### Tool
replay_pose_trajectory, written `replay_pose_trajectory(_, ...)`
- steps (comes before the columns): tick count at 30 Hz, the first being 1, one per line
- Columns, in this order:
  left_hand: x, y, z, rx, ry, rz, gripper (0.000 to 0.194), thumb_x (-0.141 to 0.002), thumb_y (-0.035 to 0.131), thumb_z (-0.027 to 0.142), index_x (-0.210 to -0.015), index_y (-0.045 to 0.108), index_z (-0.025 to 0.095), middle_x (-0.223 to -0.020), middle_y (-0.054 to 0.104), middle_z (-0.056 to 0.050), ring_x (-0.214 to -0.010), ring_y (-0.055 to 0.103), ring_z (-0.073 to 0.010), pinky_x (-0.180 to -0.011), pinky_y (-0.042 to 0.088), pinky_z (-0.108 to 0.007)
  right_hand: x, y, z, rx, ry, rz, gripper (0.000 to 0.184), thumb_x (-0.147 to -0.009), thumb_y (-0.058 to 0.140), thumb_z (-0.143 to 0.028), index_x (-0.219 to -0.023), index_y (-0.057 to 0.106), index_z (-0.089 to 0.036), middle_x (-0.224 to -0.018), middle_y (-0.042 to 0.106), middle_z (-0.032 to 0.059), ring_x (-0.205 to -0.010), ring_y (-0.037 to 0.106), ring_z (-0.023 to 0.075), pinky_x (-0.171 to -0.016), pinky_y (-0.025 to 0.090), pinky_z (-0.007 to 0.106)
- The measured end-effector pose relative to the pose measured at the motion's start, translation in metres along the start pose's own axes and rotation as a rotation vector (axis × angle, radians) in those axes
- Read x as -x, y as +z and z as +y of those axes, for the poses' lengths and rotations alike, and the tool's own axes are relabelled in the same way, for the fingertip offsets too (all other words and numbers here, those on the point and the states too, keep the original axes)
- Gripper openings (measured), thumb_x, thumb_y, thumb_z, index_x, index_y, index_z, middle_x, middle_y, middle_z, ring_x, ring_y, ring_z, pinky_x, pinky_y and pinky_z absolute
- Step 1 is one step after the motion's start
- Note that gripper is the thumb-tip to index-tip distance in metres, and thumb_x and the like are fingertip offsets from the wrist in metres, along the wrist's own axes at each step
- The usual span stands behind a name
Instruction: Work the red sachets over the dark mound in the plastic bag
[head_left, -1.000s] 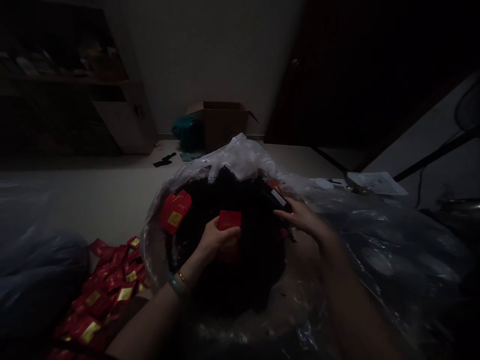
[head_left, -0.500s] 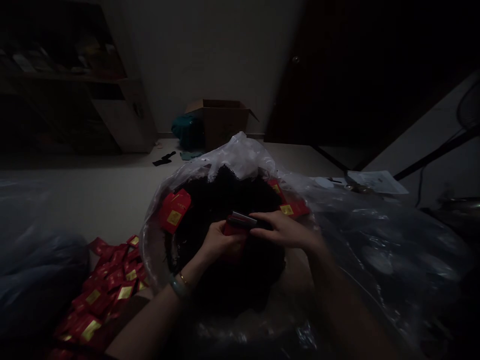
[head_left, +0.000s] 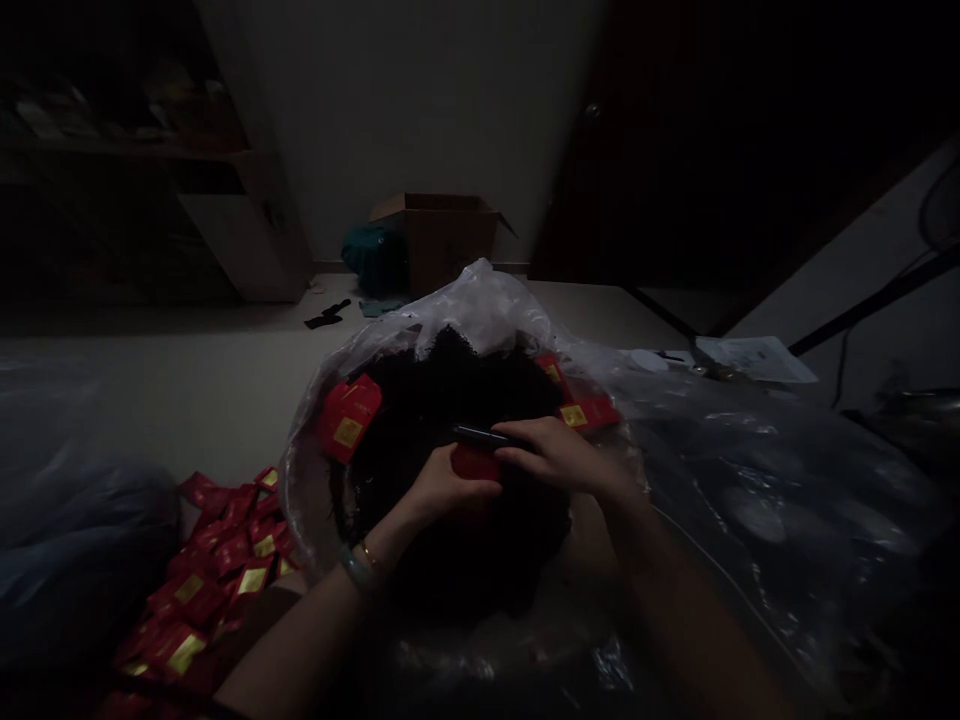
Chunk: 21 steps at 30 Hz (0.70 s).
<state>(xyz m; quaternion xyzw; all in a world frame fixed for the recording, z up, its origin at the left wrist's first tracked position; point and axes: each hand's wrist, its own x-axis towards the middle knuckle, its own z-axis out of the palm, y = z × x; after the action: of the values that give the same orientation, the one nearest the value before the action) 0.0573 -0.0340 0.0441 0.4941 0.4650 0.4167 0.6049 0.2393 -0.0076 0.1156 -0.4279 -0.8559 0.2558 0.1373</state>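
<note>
Over a plastic-lined round container, my left hand point(head_left: 442, 482) grips a red packet point(head_left: 474, 466), thumb across its front. Closed around a slim dark handheld tool point(head_left: 480, 436) with a shiny long edge is my right hand point(head_left: 551, 455); the tool lies across the packet's top edge. I cannot tell whether its jaws are around the packet or only touch it. Below both hands spreads a heap of dark, loose, leaf-like material point(head_left: 465, 570). Red packets with gold squares point(head_left: 349, 420) rest at the heap's left side, and more red packets point(head_left: 589, 412) lie at its right.
Clear plastic sheeting point(head_left: 495, 300) rises around the container's rim. Many red packets point(head_left: 225, 560) are piled on the left. An open cardboard box point(head_left: 450, 240) stands by the wall beside a teal bag point(head_left: 375, 260). More plastic point(head_left: 750, 480) covers the right side. The room is dim.
My right hand has lifted the dark tool from the right side of the heap and brought it left onto the packet's top. My left hand keeps holding the packet near the middle.
</note>
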Motion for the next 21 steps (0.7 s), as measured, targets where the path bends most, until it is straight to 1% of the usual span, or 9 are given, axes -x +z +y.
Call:
replay_pose_trajectory(3,0.001,-0.001,0.000,-0.053,0.016,-0.052,0.033,-0.047,0.083,0.022,-0.074,0.066,0.013,-0.065,0.062,0.002,-0.059,0.052,-0.0112,-0.059,0.044,-0.023,-0.001,0.002,0.002,0.034,0.022,-0.013,0.031,-0.086,0.055,-0.032,-0.114,0.065,-0.024,-0.112,0.069,0.0056,-0.100,0.065,0.0252,-0.083,0.047,0.033)
replay_pose_trajectory(6,0.001,-0.003,-0.002,-0.080,0.027,-0.106,0.027,-0.050,0.080,0.021,-0.071,0.064,0.013,-0.061,0.057,0.004,-0.055,0.047,-0.0089,-0.054,0.040,-0.021,-0.002,0.003,0.002,0.042,0.026,-0.034,0.030,-0.087,0.054,-0.032,-0.113,0.066,-0.024,-0.112,0.070,0.0056,-0.100,0.065,0.0251,-0.083,0.047,0.033)
replay_pose_trajectory(8,0.000,-0.004,-0.005,-0.087,0.037,-0.138,0.024,-0.052,0.079,0.020,-0.069,0.063,0.013,-0.060,0.056,0.004,-0.054,0.046,-0.0085,-0.052,0.038,-0.021,-0.002,0.003,0.001,0.046,0.020,-0.043,0.029,-0.087,0.054,-0.032,-0.112,0.066,-0.024,-0.110,0.070,0.0050,-0.098,0.065,0.0244,-0.082,0.047,0.032)
replay_pose_trajectory(10,0.000,-0.004,-0.007,-0.084,0.039,-0.145,0.024,-0.052,0.079,0.019,-0.070,0.064,0.013,-0.061,0.058,0.004,-0.055,0.047,-0.0087,-0.053,0.039,-0.021,-0.002,0.002,0.001,0.048,0.018,-0.049,0.029,-0.087,0.054,-0.032,-0.112,0.066,-0.024,-0.109,0.070,0.0050,-0.098,0.065,0.0239,-0.083,0.047,0.031)
replay_pose_trajectory(13,0.001,-0.003,-0.007,-0.040,0.014,-0.124,0.028,-0.052,0.080,0.020,-0.075,0.067,0.012,-0.066,0.063,0.001,-0.058,0.052,-0.0110,-0.057,0.043,-0.022,-0.001,0.000,0.002,0.011,0.024,-0.061,0.031,-0.087,0.055,-0.032,-0.114,0.065,-0.022,-0.112,0.069,0.0058,-0.100,0.065,0.0239,-0.084,0.047,0.031)
replay_pose_trajectory(16,0.001,-0.002,-0.003,0.009,-0.029,-0.088,0.032,-0.051,0.080,0.022,-0.079,0.069,0.012,-0.069,0.067,-0.001,-0.061,0.057,-0.0136,-0.061,0.046,-0.025,0.002,-0.005,0.005,-0.048,0.027,-0.069,0.040,-0.083,0.059,-0.037,-0.119,0.062,-0.020,-0.114,0.069,0.0069,-0.098,0.065,0.0242,-0.082,0.049,0.032)
replay_pose_trajectory(18,0.001,-0.002,0.001,0.014,-0.042,-0.033,0.033,-0.049,0.080,0.022,-0.079,0.070,0.012,-0.068,0.067,-0.001,-0.061,0.058,-0.0140,-0.062,0.047,-0.026,0.005,-0.010,0.007,-0.049,0.037,-0.068,0.044,-0.081,0.061,-0.039,-0.120,0.061,-0.019,-0.112,0.069,0.0077,-0.094,0.066,0.0241,-0.079,0.050,0.032)
replay_pose_trajectory(21,0.001,-0.003,0.004,0.009,-0.029,0.035,0.035,-0.047,0.081,0.023,-0.079,0.071,0.012,-0.069,0.069,0.000,-0.064,0.060,-0.0151,-0.065,0.048,-0.027,0.007,-0.014,0.006,-0.022,0.044,-0.068,0.045,-0.079,0.062,-0.040,-0.118,0.062,-0.018,-0.107,0.070,0.0078,-0.089,0.067,0.0235,-0.075,0.051,0.032)
